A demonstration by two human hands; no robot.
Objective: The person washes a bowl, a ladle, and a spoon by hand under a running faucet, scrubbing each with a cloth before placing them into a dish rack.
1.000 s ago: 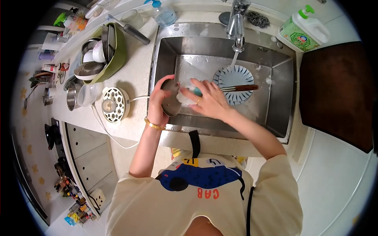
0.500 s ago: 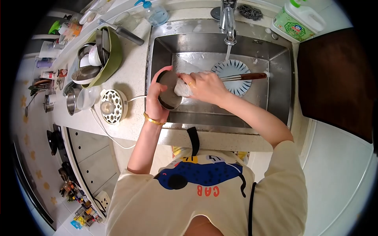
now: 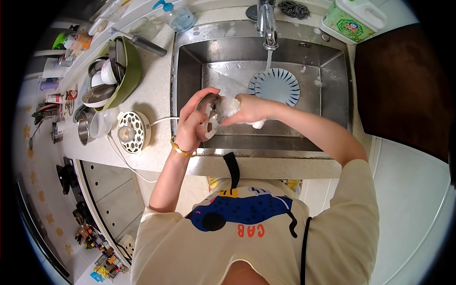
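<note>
My left hand (image 3: 191, 122) is wrapped round a small grey bowl (image 3: 213, 115), held tilted on edge above the sink's left front. White patches that look like foam cover part of the bowl. My right hand (image 3: 252, 109) grips a white, foamy cloth (image 3: 231, 106) close against the bowl's right side; whether it is a cloth or a sponge is hard to make out. Beyond my right forearm, a plate (image 3: 283, 88) with dark blue rim stripes lies in the sink (image 3: 213, 142). Water runs from the faucet (image 3: 270, 40) onto the plate's far side.
Left of the sink, a green basin (image 3: 131, 71) holds several bowls and pans. An egg cooker (image 3: 134, 133) with a cord stands nearer me. A blue soap bottle (image 3: 181, 19), a steel scrubber (image 3: 294, 9) and a green-labelled jug (image 3: 351, 21) line the back.
Both hands have turned the bowl, and more foam shows on it. The brown-handled utensil seen by my right hand no longer shows. The view has shifted slightly.
</note>
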